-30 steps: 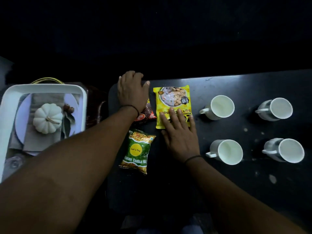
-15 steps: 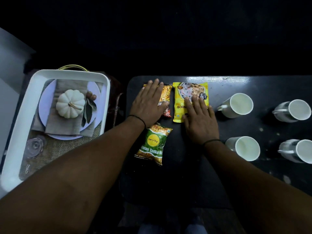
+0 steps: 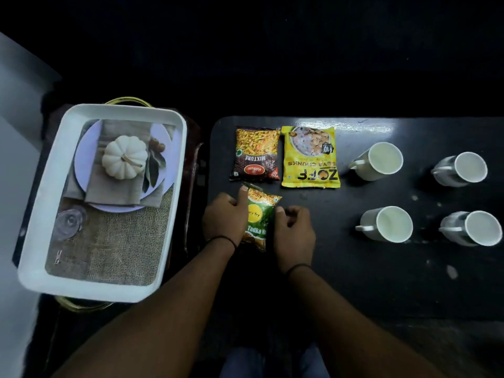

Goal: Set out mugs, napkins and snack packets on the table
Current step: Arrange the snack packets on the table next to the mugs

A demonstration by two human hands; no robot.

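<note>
Our left hand (image 3: 225, 216) and right hand (image 3: 294, 230) pinch the green packet (image 3: 260, 218) between them, fingers curled at its edges, on the black table (image 3: 354, 274). At its twelve o'clock lie two packets (red (image 3: 256, 154), yellow (image 3: 309, 156)); four mugs (image 3: 379, 160) stand at three o'clock.

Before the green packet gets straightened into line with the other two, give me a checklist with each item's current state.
1. Left hand holds the green snack packet: ok, thumb lies on its top corner.
2. Right hand holds it: cannot tell, curled fingers meet its right edge.
3. Dark-red mixture packet and yellow soya chunks packet lie flat, side by side: ok.
4. Bare black table right of the green packet: ok.
5. Four white mugs set out: ok.
6. Napkins set out: not ok, none on the table.
</note>
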